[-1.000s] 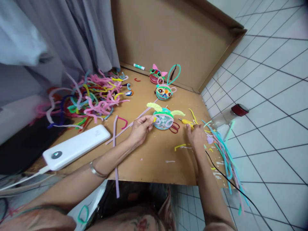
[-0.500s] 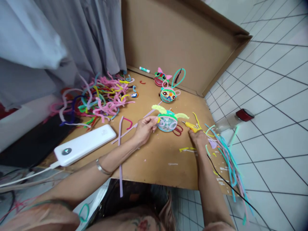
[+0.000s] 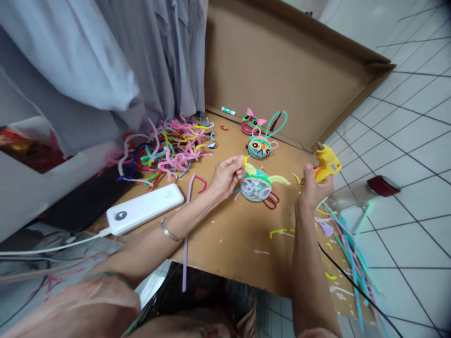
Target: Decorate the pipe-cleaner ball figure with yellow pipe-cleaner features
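Head camera is showing the left hand [image 3: 226, 176] pinching a small yellow pipe-cleaner bit [image 3: 245, 160] just above the ball-shaped pipe-cleaner creature [image 3: 257, 187], which is sitting on the cardboard sheet [image 3: 229, 230]. The right hand [image 3: 312, 190] is clenching a yellow glue gun [image 3: 327, 162], raised above the board to the creature's right. A white power bank [image 3: 145, 208] is lying to the left.
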`<state>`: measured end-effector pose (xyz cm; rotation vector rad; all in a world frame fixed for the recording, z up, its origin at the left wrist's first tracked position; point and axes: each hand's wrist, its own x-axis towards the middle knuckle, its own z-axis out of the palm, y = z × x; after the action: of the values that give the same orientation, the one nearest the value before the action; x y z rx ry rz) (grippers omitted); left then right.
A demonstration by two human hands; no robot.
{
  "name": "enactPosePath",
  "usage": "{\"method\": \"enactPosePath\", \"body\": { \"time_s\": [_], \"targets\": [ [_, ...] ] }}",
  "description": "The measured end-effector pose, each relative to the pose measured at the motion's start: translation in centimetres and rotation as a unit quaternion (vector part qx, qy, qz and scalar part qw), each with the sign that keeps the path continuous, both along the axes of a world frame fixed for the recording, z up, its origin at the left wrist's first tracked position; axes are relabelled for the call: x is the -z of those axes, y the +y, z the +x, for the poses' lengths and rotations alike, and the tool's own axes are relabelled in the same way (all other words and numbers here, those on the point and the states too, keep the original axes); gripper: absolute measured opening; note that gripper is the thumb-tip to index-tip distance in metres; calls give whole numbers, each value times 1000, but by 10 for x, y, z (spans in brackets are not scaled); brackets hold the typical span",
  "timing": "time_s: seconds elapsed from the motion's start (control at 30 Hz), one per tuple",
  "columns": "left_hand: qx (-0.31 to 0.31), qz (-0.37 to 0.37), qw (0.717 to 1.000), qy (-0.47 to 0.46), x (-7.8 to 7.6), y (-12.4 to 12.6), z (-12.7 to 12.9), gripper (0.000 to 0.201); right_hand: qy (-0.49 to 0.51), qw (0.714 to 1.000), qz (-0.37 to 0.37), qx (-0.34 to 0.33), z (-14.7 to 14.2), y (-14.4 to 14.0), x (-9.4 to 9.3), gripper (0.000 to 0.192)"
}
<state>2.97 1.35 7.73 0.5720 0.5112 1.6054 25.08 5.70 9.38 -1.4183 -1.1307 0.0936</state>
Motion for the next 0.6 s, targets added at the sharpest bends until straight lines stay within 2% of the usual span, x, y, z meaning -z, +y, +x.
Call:
{"method": "enactPosePath", "body": {
  "time_s": [0.1, 0.2, 0.37, 0.6],
  "targets": [
    [-6, -12, 1000, -5, 4, 0, -6, 31, -54, 996, 39, 58, -34, -18, 5, 32],
    [-13, -38, 999, -16, 14, -1, -10, 33, -126, 990, 19, 68, -54, -34, 20, 34],
    [-14, -35, 999, -12, 17, -5, -12, 38, -220, 970, 27, 95, -60, -39, 38, 33],
    [-13, -35, 999, -10, 18, -5, -10, 39, -309, 943, 77, 99, -59, -39, 43, 23]
  ]
}}
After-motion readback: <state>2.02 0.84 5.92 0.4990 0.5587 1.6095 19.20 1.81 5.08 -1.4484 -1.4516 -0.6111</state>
